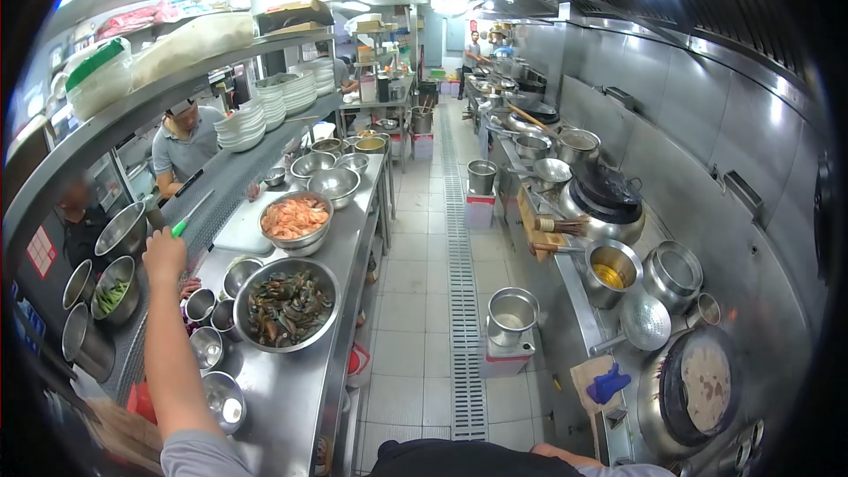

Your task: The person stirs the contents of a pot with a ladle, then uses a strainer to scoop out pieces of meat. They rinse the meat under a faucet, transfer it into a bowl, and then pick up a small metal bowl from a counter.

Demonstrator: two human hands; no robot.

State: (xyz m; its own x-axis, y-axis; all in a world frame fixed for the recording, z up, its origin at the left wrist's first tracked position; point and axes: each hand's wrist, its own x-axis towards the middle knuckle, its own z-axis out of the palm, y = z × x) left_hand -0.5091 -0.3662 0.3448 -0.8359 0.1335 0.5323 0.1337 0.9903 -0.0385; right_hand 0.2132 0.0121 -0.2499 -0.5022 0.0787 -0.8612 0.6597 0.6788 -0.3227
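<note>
My left hand (165, 256) reaches out over the steel counter on the left, its fingers wrapped round the handle of a green-handled knife (183, 226). The narrow blade points up and away from me, over the perforated ledge. To the right of the hand is a white cutting board (246, 228). Beside the board stands a steel bowl of peeled-looking orange shrimp (297, 216). Nearer to me, a wide steel bowl holds dark-shelled mussels (287, 307). Of my right arm only a bit of forearm shows at the bottom edge; its hand is out of view.
Small steel bowls (207, 347) line the counter's left side. Stacked white plates (240, 129) fill the shelf; a person (187, 137) stands behind it. A floor drain (461, 300) runs down the aisle. On the right are woks (698, 384), a pot of yellow liquid (612, 274) and a strainer (645, 322).
</note>
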